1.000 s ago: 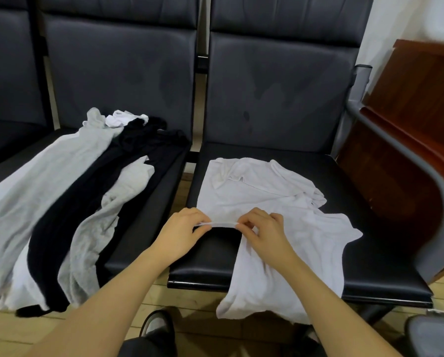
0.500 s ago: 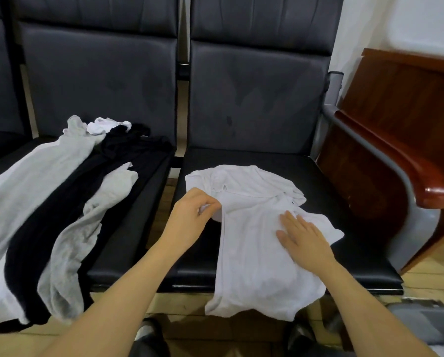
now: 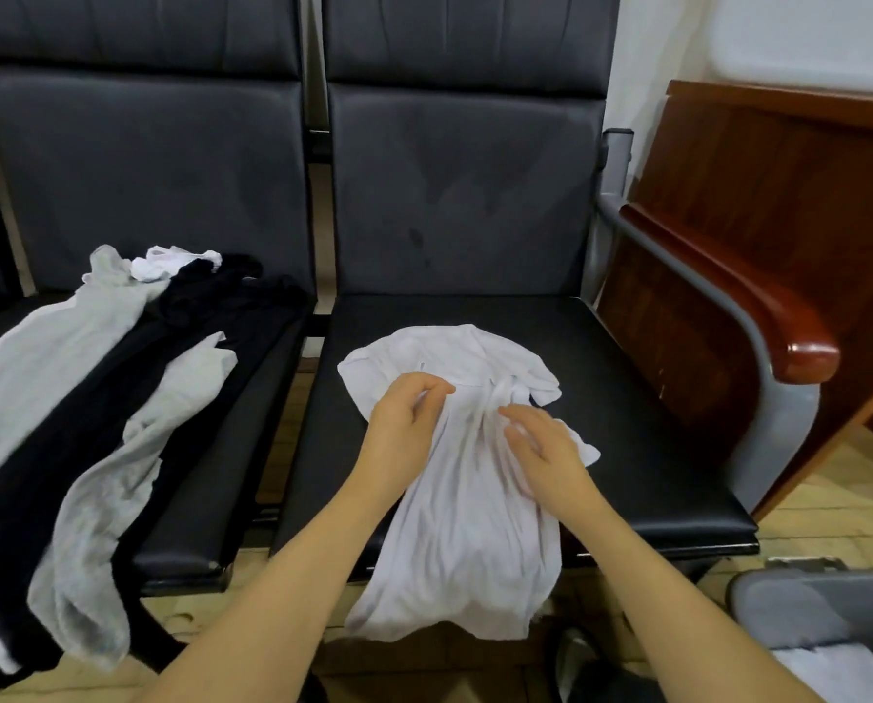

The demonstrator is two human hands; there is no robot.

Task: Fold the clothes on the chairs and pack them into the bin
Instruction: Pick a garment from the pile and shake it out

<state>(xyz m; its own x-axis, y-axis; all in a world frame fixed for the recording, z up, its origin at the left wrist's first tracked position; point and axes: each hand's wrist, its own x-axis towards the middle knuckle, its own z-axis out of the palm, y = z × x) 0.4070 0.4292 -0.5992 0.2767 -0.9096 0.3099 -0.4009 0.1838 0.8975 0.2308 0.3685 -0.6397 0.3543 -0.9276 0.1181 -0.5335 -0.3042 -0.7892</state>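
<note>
near right, a grey bin (image 3: 799, 608) with something white inside. the white shirt (image 3: 467, 504) lies on the right chair (image 3: 652, 449), its soft, thin, crinkly hem hanging off the near edge. the left hand (image 3: 408, 416) pinches cloth near the collar; the right hand (image 3: 543, 449) lies on top with loose fingers, holding nothing. to fold it well, smooth the wrinkles flat first — then bring the sides in evenly. farther left, grey and black clothes (image 3: 120, 413) wait in long floppy strips on smooth black seats.
</note>
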